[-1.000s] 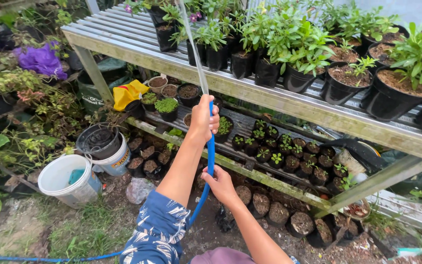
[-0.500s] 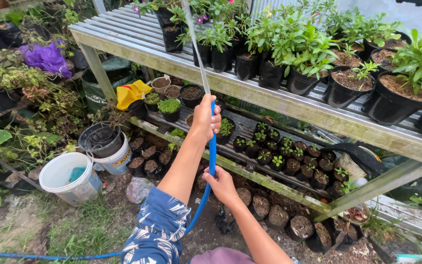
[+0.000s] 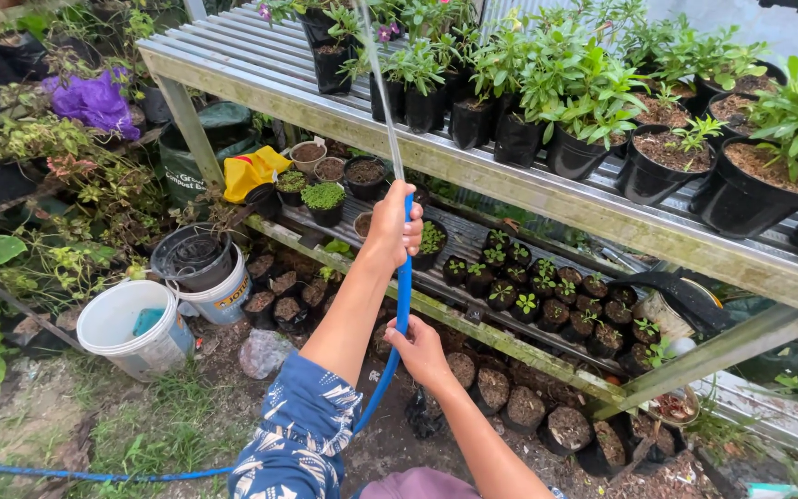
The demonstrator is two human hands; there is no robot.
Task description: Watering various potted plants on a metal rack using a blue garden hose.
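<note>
My left hand (image 3: 390,226) is raised and closed around the end of a blue hose (image 3: 403,296). A thin stream of water (image 3: 380,88) shoots from it up toward the black potted plants (image 3: 510,83) on the top shelf (image 3: 473,176). Just below, my right hand (image 3: 417,351) grips the same hose lower down. The hose runs down past my patterned blue sleeve (image 3: 297,439) and trails left across the ground (image 3: 66,474).
A lower shelf (image 3: 473,323) carries several small seedling pots (image 3: 547,286); more soil-filled pots (image 3: 528,402) sit on the ground beneath. White buckets (image 3: 131,328) and a black pot (image 3: 191,259) stand at left, near a yellow bag (image 3: 251,171) and leafy plants.
The view and my hands have shifted only slightly; the water stream has swung a little to the right along the top-shelf plants. Both hands keep their hold on the hose.
</note>
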